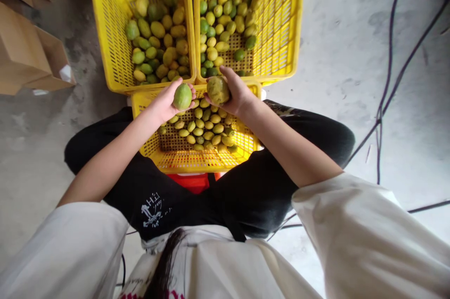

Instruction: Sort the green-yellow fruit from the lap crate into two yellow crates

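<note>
Covering the background, a gray floor (333,69) supports all other items. A seated person in a white shirt (246,261) and black trousers (101,144) faces three yellow crates, with the legs spread on either side of the nearest one. The far left crate (110,32) and the far right crate (279,32) stand side by side. The near crate (197,168) sits between the knees, directly in front of both. Cardboard boxes (24,46) stand to the left of the crates; a black cord (388,78) runs along the floor to the right. A red object (190,182), partly hidden, shows just below the near crate.

All three crates contain loose green and yellow fruit. The far left pile (158,32) includes several larger pieces; the near pile (207,128) consists mainly of small yellow-green ones.

Both hands are positioned above the rear edge of the near crate. The right hand (237,93) grasps a mottled brown-yellow fruit (218,90) between thumb and fingers. The left hand (168,102) cradles a green fruit (183,96), with fingertips visible behind it. The two held fruits are near each other but apart.
</note>
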`<state>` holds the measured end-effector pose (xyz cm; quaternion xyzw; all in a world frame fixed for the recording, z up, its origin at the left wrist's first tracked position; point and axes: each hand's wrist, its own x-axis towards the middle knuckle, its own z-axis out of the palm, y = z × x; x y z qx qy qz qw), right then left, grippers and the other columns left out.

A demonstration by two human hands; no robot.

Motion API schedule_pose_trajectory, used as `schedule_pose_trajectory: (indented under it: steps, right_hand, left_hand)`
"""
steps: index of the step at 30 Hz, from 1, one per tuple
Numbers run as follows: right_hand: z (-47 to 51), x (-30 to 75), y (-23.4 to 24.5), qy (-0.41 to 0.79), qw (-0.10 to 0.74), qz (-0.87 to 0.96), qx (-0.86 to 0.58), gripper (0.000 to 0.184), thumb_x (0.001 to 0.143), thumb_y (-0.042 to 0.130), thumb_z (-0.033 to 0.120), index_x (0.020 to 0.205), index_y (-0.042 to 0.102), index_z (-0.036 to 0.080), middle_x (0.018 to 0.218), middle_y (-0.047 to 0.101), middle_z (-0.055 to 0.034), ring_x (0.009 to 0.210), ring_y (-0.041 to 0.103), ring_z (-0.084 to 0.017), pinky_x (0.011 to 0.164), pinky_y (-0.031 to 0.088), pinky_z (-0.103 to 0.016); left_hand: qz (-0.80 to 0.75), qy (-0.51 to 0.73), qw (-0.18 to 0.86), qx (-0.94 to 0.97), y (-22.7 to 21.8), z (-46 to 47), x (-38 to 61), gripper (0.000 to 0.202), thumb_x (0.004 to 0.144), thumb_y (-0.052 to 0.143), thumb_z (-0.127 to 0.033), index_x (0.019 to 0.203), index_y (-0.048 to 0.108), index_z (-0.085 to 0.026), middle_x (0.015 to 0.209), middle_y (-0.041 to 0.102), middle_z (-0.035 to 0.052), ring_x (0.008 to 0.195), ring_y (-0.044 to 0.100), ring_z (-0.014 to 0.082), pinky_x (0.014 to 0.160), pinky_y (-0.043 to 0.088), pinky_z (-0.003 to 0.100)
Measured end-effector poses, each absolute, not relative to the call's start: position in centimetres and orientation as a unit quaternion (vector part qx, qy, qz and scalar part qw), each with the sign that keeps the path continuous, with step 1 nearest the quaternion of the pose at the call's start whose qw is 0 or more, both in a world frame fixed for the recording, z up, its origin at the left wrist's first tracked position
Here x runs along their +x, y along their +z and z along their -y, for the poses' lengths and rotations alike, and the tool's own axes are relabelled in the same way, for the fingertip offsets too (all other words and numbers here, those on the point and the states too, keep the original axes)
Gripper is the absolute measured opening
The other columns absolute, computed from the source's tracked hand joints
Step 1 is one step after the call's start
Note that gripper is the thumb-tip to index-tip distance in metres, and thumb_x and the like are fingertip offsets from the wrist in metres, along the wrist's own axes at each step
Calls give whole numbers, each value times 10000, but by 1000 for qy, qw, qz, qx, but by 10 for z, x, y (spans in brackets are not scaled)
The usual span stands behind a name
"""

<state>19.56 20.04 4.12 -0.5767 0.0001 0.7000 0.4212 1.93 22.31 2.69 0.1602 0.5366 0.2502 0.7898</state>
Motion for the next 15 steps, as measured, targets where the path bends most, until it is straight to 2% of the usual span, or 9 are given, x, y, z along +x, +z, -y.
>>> schedule_pose_trajectory:
  steps: [3, 6, 11, 15]
  right_hand:
    - [-197, 194, 43, 693, 433, 60, -573, 146, 956, 668, 317, 895, 576, 221, 848, 652, -15, 973, 679, -199, 955, 602, -407]
    - [-197, 195, 39, 683, 446, 76, -573, 124, 910, 697, 266, 893, 584, 218, 869, 644, -4, 969, 687, -189, 941, 606, -383]
    - [-200, 198, 34, 681, 453, 17, -575, 206, 1007, 537, 365, 874, 562, 210, 795, 628, -16, 945, 702, -197, 872, 614, -364]
    - [-203, 197, 37, 691, 453, 8, -564, 241, 1028, 436, 341, 923, 594, 191, 807, 669, -35, 974, 696, -196, 856, 603, -335]
  left_hand:
    - [-550, 268, 776, 154, 24, -223, 18, 280, 955, 693, -466, 913, 674, -190, 906, 733, 55, 906, 713, 190, 822, 581, 296]
    - [-579, 285, 750, 143, 25, -225, 19, 241, 911, 757, -429, 931, 674, -203, 950, 725, 60, 958, 696, 218, 848, 581, 339]
    - [-593, 283, 742, 134, 33, -224, 20, 198, 813, 829, -237, 858, 640, -199, 873, 651, 34, 867, 657, 184, 791, 578, 312]
    - [-605, 276, 736, 125, 33, -223, 20, 200, 776, 798, -156, 825, 607, -196, 821, 598, 30, 801, 615, 163, 730, 568, 285]
